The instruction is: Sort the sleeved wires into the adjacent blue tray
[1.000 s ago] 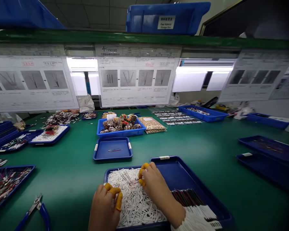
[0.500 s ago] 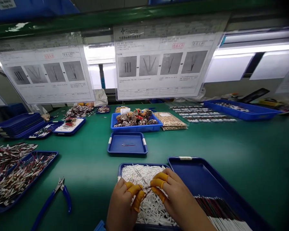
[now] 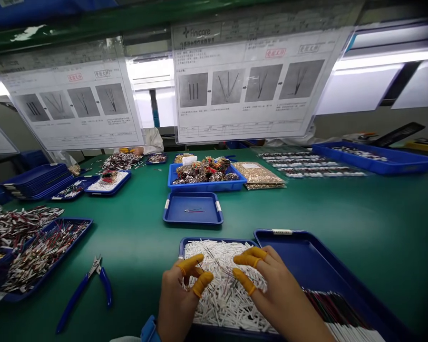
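Over a blue tray (image 3: 182, 248) heaped with short white tubes (image 3: 231, 311), both my hands wear yellow finger cots. My left hand (image 3: 185, 289) curls its thumb and forefinger around a thin dark wire (image 3: 200, 266); the exact grip is partly hidden. Facing it, my right hand (image 3: 271, 280) has thin dark and reddish wires (image 3: 229, 272) at its thumb and fingertips, the fingers slightly parted. More fine dark wires (image 3: 209, 252) stick up over the white tubes between the hands. Beside my right forearm, a larger blue tray (image 3: 288, 251) holds rows of red and black wires with white ends (image 3: 337, 308).
Blue-handled cutters (image 3: 89, 285) lie open at left, near a tray of mixed wire pieces (image 3: 46, 256). Ahead are a small blue tray (image 3: 174, 213) with a few wires, a blue bin of wire bundles (image 3: 207, 175) and a bag of small parts (image 3: 258, 175). A co-worker's hands (image 3: 131, 150) show behind.
My hands have drawn apart from the pinch where they met, and the fingers have loosened somewhat. The view has shifted slightly, moving the benchtop items to the right in the picture.
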